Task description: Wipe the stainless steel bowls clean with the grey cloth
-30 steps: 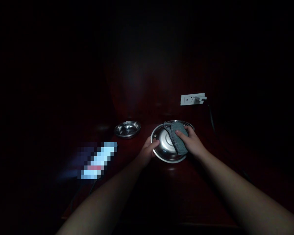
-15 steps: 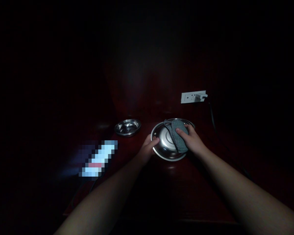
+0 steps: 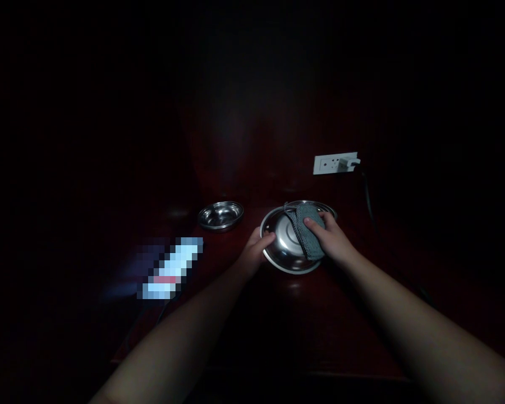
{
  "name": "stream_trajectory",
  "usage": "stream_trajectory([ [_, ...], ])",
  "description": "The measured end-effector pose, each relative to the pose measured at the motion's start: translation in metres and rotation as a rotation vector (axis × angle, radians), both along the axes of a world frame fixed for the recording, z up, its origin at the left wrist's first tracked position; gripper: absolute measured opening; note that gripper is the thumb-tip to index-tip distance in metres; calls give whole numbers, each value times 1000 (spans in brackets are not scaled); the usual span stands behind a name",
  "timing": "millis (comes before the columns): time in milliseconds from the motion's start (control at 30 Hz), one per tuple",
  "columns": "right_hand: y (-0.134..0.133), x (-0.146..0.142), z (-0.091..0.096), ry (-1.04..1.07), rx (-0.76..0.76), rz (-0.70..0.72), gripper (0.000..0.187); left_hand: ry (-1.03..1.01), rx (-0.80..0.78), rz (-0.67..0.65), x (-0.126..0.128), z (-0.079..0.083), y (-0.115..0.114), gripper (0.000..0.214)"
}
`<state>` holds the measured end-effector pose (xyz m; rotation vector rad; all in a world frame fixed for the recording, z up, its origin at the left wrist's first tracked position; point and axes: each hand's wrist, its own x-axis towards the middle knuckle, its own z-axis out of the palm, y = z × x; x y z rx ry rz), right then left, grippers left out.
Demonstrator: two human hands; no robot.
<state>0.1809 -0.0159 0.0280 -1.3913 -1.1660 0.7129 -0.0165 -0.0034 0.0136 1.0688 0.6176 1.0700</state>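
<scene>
A shiny metal bowl [image 3: 284, 252] is tilted toward me above the dark red table. My left hand [image 3: 255, 249] grips its left rim, thumb on the inner side and the other fingers mostly hidden behind. A folded grey-green cloth [image 3: 309, 233] lies against the right part of the bowl's inside. My right hand [image 3: 330, 235] is closed on this cloth, its thumb on top, pressing it to the metal. Behind the bowl, the rim of another metal dish [image 3: 315, 203] shows in part.
Left of the hands, another metal bowl [image 3: 221, 216] stands on the table [image 3: 294, 336]. A lit, blurred-out screen [image 3: 172, 269] lies nearer on the left. A white wall socket [image 3: 335, 163] holds a plug, with a cable [image 3: 368, 199] hanging at its right. The surroundings are very dark.
The whole view has shifted slightly, so things sit a little higher and further right. Both hands keep their hold on the bowl and the cloth, with hardly any movement between them.
</scene>
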Motion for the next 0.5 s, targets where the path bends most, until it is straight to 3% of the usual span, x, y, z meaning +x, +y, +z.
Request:
stream_trajectory([
  [500,-7,-3,5,-27,15,53,44,-66,26,26,-1,1,11,33],
])
